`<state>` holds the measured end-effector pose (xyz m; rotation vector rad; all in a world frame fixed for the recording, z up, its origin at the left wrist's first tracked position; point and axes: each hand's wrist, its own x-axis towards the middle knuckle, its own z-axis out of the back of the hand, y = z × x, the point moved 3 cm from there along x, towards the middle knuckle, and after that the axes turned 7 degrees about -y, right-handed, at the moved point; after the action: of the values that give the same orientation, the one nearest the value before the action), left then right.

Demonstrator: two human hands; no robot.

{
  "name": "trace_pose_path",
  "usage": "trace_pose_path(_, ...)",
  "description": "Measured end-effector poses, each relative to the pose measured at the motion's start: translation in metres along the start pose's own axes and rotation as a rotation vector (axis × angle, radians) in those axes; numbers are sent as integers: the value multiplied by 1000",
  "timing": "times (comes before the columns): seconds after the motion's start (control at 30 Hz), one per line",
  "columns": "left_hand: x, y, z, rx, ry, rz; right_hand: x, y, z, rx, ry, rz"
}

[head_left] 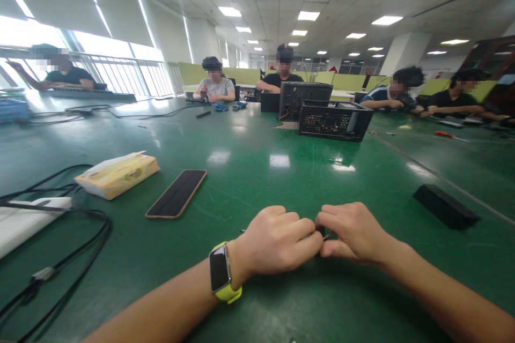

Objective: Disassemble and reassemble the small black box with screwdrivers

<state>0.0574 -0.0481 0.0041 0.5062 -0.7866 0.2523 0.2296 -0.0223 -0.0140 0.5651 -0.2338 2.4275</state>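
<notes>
My left hand (281,238), with a smartwatch (219,269) on a yellow-green band at the wrist, is closed, knuckles up. A thin metallic tip (242,231) shows just left of it; the rest is hidden by the hand. My right hand (354,233) is closed in a pinch, its fingertips meeting those of the left hand. Between them a small dark piece (321,230) is partly visible, too covered to name. Both hands are low over the green table (249,187). A phone (177,194) in a tan case lies to the left of my hands.
A tissue pack (118,174), a white power strip (28,220) and black cables (98,236) occupy the left side. A black block (444,206) lies at right. Across the table stand black computer cases (336,120); several people sit around. A screwdriver (444,134) lies far right.
</notes>
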Motion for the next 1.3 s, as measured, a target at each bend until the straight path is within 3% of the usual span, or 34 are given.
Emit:
trace_pose_path(0.33,-11,24,1,14,5,154,-5,-28,7,255,-46,-175)
trace_pose_path(0.47,-14,32,1,12,24,193,-10,-40,13,257,-154,-181)
trace_pose_path(0.87,-10,29,-1,-4,133,166,-10,-27,3,172,-219,-58)
trace_pose_path(1.3,-11,35,9,-102,24,174,-10,-27,-2,305,-230,-96)
